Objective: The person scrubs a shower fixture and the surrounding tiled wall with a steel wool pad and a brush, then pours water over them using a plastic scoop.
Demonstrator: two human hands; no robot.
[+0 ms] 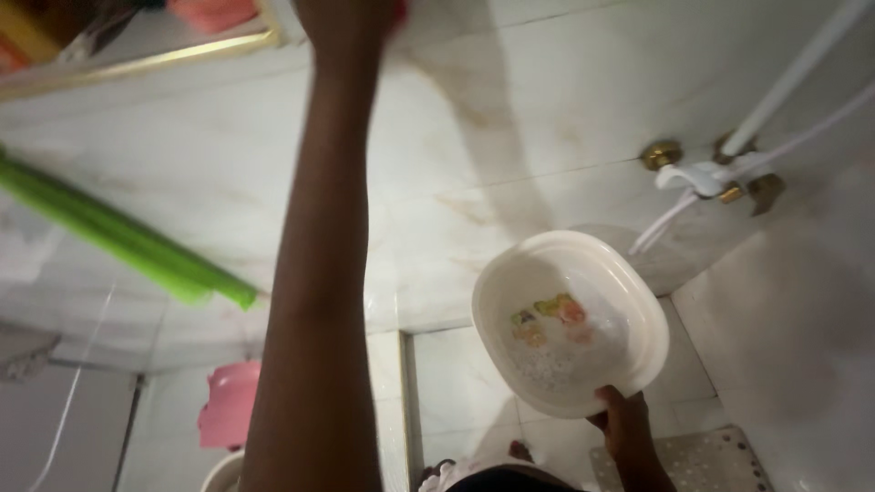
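Observation:
My left arm rises through the middle of the view along the marble wall. Only the base of my left hand (348,20) shows at the top edge, next to a sliver of something red (398,9); its fingers are cut off. My right hand (622,421) grips the near rim of a white oval basin (493,273), held tilted above the floor at the lower right. The basin has a colourful print on its bottom and a little foamy water in it.
A green pole (118,239) slants across the left wall. Brass taps with white hoses (720,178) sit on the right wall. A pink plastic thing (228,405) stands low on the left, a perforated mat (702,460) lies at the bottom right, and a gold-edged frame (137,59) is at the top left.

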